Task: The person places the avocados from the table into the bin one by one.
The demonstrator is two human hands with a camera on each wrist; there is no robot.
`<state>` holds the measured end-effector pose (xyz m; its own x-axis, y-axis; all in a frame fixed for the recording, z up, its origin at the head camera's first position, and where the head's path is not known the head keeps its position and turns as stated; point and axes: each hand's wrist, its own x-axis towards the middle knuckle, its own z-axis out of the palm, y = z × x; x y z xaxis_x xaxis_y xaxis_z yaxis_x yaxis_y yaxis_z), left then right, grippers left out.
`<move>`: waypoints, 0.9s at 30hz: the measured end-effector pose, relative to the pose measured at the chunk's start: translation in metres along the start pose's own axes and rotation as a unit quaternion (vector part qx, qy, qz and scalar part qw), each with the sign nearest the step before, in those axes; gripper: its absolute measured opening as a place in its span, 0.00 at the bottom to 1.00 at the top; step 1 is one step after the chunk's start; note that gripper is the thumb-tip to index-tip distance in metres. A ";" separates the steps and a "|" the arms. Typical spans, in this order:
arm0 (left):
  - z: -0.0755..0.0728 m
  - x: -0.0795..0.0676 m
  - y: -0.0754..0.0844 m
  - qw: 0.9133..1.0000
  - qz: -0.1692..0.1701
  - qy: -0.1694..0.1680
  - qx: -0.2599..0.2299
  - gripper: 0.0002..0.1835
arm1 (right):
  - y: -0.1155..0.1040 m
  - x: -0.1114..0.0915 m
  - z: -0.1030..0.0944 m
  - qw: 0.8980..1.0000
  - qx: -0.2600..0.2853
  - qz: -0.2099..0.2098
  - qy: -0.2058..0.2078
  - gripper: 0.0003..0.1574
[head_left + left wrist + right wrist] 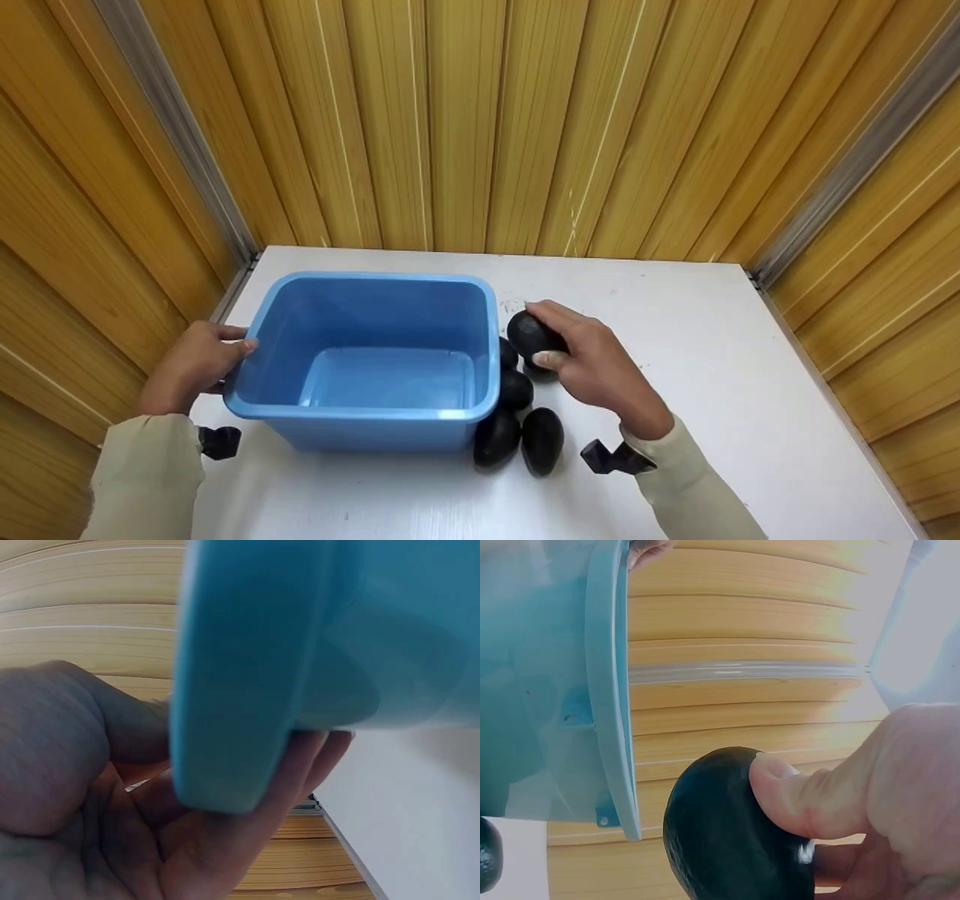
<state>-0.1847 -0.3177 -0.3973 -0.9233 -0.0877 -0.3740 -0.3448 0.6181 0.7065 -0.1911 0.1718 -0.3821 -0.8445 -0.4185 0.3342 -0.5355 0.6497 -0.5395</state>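
Observation:
A blue plastic basin (360, 433) stands on the white table, its bare bottom showing. My left hand (196, 361) grips its left rim, thumb on top and fingers underneath; the left wrist view shows the rim (232, 720) between them. In my right hand (600, 369) is a dark avocado (529, 334), pinched between thumb and fingers just right of the basin, and it shows large in the right wrist view (731, 829). Several more avocados lie along the basin's right side, among them a front one (543, 441) and another (496, 439) close against the wall.
The white tabletop (675, 360) stretches to the right of the avocados. Wood-patterned panels (465, 127) rise behind and on both sides, with metal corner posts (176, 127) where they meet. Small dark specks mark the table behind the held avocado.

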 end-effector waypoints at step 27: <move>0.002 0.001 0.002 1.000 -0.003 0.010 0.008 0.32 | -0.025 0.030 0.002 1.000 0.004 -0.010 -0.029 0.36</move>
<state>-0.1858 -0.3147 -0.3973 -0.9249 -0.1071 -0.3649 -0.3471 0.6299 0.6948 -0.2028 0.1422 -0.3601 -0.8314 -0.4678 0.3000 -0.5523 0.6358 -0.5392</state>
